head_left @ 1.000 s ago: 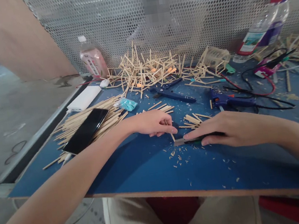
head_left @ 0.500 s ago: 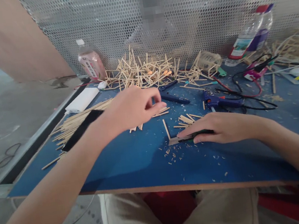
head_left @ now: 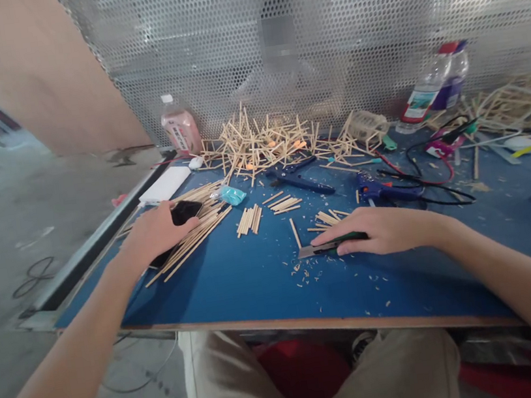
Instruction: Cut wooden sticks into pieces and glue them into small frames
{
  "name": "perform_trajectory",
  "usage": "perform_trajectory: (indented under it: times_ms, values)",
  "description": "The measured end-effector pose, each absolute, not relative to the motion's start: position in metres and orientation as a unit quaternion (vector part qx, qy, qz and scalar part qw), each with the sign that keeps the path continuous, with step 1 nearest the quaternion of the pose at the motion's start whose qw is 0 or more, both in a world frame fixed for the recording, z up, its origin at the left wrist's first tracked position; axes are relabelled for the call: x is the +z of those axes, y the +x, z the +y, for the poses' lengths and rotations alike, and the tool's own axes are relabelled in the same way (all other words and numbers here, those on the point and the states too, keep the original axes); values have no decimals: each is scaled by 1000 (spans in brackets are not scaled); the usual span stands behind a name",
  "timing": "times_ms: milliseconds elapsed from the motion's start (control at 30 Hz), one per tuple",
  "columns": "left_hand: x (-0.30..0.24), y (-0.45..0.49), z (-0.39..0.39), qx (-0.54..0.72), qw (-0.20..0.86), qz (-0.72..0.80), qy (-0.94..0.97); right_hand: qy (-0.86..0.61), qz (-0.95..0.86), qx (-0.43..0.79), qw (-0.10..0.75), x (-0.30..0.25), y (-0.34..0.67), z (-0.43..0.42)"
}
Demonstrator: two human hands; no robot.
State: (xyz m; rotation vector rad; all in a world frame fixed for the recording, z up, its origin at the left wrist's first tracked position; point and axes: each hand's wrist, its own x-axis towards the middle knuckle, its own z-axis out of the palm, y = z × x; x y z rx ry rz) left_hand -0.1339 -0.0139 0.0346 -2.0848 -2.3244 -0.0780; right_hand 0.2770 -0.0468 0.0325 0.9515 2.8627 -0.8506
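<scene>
My left hand (head_left: 154, 233) is at the left of the table, its thumb and fingers spanning a black smartphone (head_left: 185, 212). The phone lies over a fan of long thin wooden sticks (head_left: 207, 223); my palm hides its middle. In my right hand (head_left: 373, 228) is a dark green utility knife (head_left: 345, 239), held low over the tabletop with its blade pointing left. A single short stick (head_left: 295, 233) lies with its near end at the blade. Cut short sticks (head_left: 249, 220) lie in small groups between my hands, and shavings (head_left: 306, 274) are scattered near the blade.
Blue pliers (head_left: 305, 180) and a blue glue gun (head_left: 387, 190) with cables lie farther back. A heap of joined sticks (head_left: 262, 140) stands against the perforated metal screen (head_left: 204, 43). Bottles (head_left: 180, 132) stand at the back; a white box (head_left: 165, 185) and teal packet (head_left: 232, 194) are left.
My left hand has moved left and down from above the middle of the table onto the phone, uncovering the teal packet. My right hand keeps the knife at the same stick. The view has shifted slightly.
</scene>
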Motion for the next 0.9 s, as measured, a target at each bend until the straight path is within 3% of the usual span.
perform_trajectory:
  times_ms: [900]
  values:
    - [26, -134, -7, -44, 21, -755, -654, 295, 916, -273, -6, 28, 281, -45]
